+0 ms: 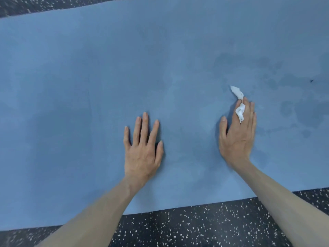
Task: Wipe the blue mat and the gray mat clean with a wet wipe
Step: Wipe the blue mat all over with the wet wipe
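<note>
Two hands lie on the blue mat (89,77), which fills nearly all I see from the head view. Surface first: the mat sits flat on a black floor flecked with white (195,229), the floor showing as a strip along the near edge and a wedge at the far left corner. The mat's left half reads an even matte blue. I see no gray mat and no containers.

Left hand (142,150): palm down, flat on the mat near its near edge, fingers straight and slightly spread, holding nothing.

Right hand (237,134): also palm down on the mat, well apart from the left, fingers straight and close together. The wet wipe (239,104), white and crumpled, is threaded between the index and middle fingers; one end sticks out past the fingertips onto the mat, another part bunches over the knuckles.

Right of that hand, darker blotches (293,104) mark the mat, looking damp. A small dark speck (311,80) lies near the right edge.
</note>
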